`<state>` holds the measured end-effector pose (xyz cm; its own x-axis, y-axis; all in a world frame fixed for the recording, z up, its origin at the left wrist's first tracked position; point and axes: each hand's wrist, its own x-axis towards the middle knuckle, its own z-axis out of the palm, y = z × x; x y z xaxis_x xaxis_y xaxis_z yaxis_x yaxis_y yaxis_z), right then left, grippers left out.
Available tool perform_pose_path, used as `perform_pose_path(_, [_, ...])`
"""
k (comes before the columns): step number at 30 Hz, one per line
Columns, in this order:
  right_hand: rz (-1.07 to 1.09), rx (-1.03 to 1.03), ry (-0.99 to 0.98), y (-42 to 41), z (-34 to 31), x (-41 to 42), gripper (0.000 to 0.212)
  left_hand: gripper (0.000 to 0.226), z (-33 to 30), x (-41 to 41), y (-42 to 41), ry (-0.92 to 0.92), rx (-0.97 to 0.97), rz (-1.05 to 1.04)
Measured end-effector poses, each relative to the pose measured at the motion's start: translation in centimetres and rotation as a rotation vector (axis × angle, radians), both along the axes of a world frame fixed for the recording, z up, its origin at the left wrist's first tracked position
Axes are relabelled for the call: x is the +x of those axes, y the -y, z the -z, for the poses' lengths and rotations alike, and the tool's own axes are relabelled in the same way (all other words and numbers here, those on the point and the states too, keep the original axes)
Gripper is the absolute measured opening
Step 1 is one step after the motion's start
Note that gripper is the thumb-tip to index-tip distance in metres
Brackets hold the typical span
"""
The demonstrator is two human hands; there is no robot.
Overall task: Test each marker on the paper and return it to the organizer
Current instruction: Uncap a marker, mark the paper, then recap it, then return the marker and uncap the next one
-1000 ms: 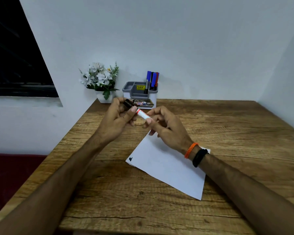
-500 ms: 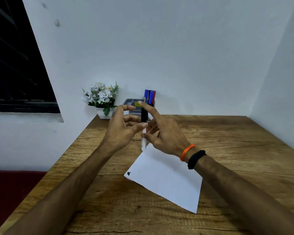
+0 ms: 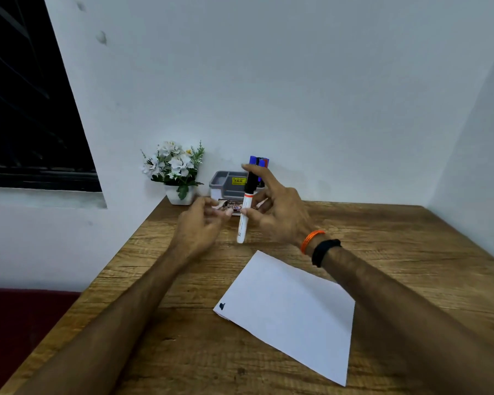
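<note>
My right hand (image 3: 280, 212) pinches a white marker (image 3: 244, 218) with a black cap, held upright above the table just in front of the grey organizer (image 3: 221, 181). Blue and red markers (image 3: 258, 162) stand in the organizer behind my fingers. My left hand (image 3: 200, 226) hovers beside the marker with loosely curled fingers and holds nothing. A white sheet of paper (image 3: 291, 312) lies on the wooden table (image 3: 397, 252) nearer to me, with a small dark mark at its left corner.
A white pot of artificial flowers (image 3: 176, 172) stands left of the organizer against the wall. A dark window fills the upper left. The table's left edge drops to a dark red surface (image 3: 17, 323).
The capped marker went from lying between both hands to standing upright in my right hand alone. My left hand let go and drew left. Both hands moved toward the organizer.
</note>
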<state>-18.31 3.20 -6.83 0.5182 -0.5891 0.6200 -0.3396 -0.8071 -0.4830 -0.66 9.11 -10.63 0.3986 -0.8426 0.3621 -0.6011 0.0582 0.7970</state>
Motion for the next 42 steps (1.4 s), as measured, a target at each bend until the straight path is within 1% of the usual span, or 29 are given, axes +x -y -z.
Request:
perform_pose_path(2, [0.027,-0.003,-0.015,1.2,-0.6,0.7,0.079,0.057,1.9,1.2,0.7,0.294,0.154,-0.047])
perform_pose_path(4, [0.059,-0.015,-0.021,2.3,-1.1,1.4,0.08,0.063,3.1,2.0,1.4,0.505,0.253,-0.025])
perform_pose_path(5, [0.072,-0.016,-0.019,2.9,-1.3,1.8,0.08,0.064,3.4,2.1,1.6,0.559,0.292,-0.01])
perform_pose_path(7, [0.092,-0.018,-0.004,4.1,-1.7,2.7,0.08,0.064,3.7,2.3,1.8,0.606,0.346,0.004])
perform_pose_path(11, [0.146,-0.039,0.066,6.3,-2.0,4.9,0.08,0.064,3.8,2.2,1.8,0.635,0.338,-0.004])
perform_pose_path(14, [0.175,-0.053,0.069,7.4,-2.1,6.6,0.082,0.063,4.0,2.4,2.0,0.651,0.329,-0.01])
perform_pose_path(18, [0.212,-0.095,0.062,8.2,-1.7,8.2,0.078,0.064,4.1,2.5,2.0,0.645,0.33,-0.016])
perform_pose_path(21, [0.23,-0.135,-0.033,8.6,-1.1,8.8,0.074,0.065,4.2,2.5,2.1,0.64,0.335,-0.014])
perform_pose_path(23, [0.183,-0.085,-0.172,8.9,-0.7,8.9,0.069,0.065,4.2,2.5,2.1,0.638,0.326,-0.013])
perform_pose_path(25, [0.137,-0.031,-0.299,8.9,-0.5,8.9,0.071,0.064,4.2,2.5,2.1,0.64,0.319,-0.015])
perform_pose_path(27, [0.142,-0.023,-0.313,8.9,-0.6,8.9,0.075,0.063,4.2,2.5,2.0,0.64,0.322,-0.015])
perform_pose_path(31, [0.185,-0.008,-0.265,8.8,-0.9,8.2,0.08,0.063,4.1,2.5,2.1,0.638,0.337,-0.01])
perform_pose_path(33, [0.218,0.001,-0.182,8.9,-1.0,7.3,0.07,0.062,4.1,2.4,2.0,0.637,0.344,-0.009])
perform_pose_path(35, [0.277,-0.026,-0.11,9.2,-1.2,6.5,0.052,0.062,4.0,2.4,2.0,0.637,0.349,-0.007])
perform_pose_path(37, [0.346,-0.062,-0.078,9.5,-1.5,5.7,0.039,0.061,4.0,2.3,1.9,0.639,0.349,-0.004])
perform_pose_path(39, [0.39,-0.119,-0.08,9.7,-1.6,5.2,0.032,0.061,4.0,2.3,1.9,0.642,0.35,-0.004])
perform_pose_path(42, [0.448,-0.22,-0.126,9.9,-1.7,5.2,0.033,0.061,4.0,2.3,1.9,0.645,0.36,-0.009])
